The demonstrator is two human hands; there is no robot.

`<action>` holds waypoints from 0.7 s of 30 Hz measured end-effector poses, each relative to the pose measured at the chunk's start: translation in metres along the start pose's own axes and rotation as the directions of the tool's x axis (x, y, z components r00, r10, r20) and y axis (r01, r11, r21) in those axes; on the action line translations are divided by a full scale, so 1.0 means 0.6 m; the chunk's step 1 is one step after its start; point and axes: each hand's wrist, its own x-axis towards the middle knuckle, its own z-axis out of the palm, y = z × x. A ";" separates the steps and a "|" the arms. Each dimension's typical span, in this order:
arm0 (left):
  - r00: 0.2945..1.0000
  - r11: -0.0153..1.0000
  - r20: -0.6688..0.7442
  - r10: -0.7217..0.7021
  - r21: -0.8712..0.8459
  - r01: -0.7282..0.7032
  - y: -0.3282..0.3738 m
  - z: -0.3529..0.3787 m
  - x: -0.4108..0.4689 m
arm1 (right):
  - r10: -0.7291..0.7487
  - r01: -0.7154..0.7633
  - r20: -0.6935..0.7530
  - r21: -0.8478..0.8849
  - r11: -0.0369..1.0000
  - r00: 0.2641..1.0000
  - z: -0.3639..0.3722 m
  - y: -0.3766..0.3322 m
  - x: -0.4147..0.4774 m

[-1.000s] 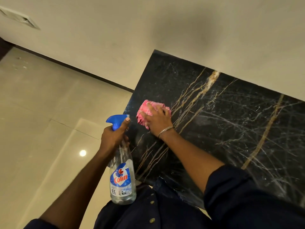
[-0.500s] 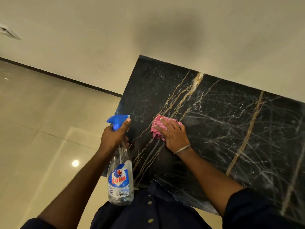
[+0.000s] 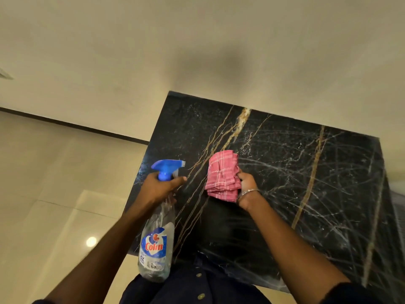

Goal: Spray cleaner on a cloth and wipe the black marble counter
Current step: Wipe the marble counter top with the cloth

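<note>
Cloth (image 3: 222, 174) is off the marble now: half a second ago my right hand (image 3: 246, 189) was pressing it flat on the black counter (image 3: 306, 183), and now that hand grips the folded pink wad by its right edge and holds it up above the stone, its face turned left. My left hand (image 3: 160, 187) stays wrapped round the neck of the spray bottle (image 3: 157, 238), but the blue nozzle (image 3: 167, 166) has swung round to point right at the cloth, near it and not touching. My forefinger lies stretched out under the trigger, and I cannot tell whether it is squeezing. I take this as a pause in the wiping to wet the cloth again, so the wipe is only part done.

Around me: a cream wall (image 3: 197, 51) along the far edge of the counter, glossy floor (image 3: 54, 183) tiles to the left with a lamp's glint in them, a silver bangle (image 3: 248, 191) on my right wrist, my dark buttoned shirt (image 3: 197, 284) at the near edge. Nothing sits between nozzle and cloth; the only worry, I judge, is spray drifting past the small wad onto the stone beyond
</note>
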 end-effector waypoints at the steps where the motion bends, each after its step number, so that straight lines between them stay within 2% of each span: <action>1: 0.999 0.999 0.039 0.012 0.030 -0.014 0.010 0.009 0.000 | 0.022 -0.021 -0.011 0.096 0.995 1.000 -0.017 -0.002 -0.004; 4: 0.994 0.992 0.101 0.038 0.117 -0.050 0.029 0.043 0.001 | -0.002 0.007 -0.019 0.272 0.962 1.000 -0.052 0.004 -0.015; 9: 0.997 0.975 0.053 0.057 0.210 -0.067 0.048 0.097 -0.006 | -0.043 0.030 0.025 0.388 0.921 0.999 -0.077 0.005 -0.029; 15: 0.988 0.961 0.004 0.154 0.231 -0.151 0.051 0.127 -0.017 | -0.046 0.046 -0.010 0.442 0.896 0.999 -0.097 -0.003 -0.036; 21: 0.988 0.966 -0.024 0.155 0.213 -0.146 0.044 0.137 -0.016 | -0.055 0.051 -0.003 0.428 0.902 0.998 -0.105 -0.007 -0.033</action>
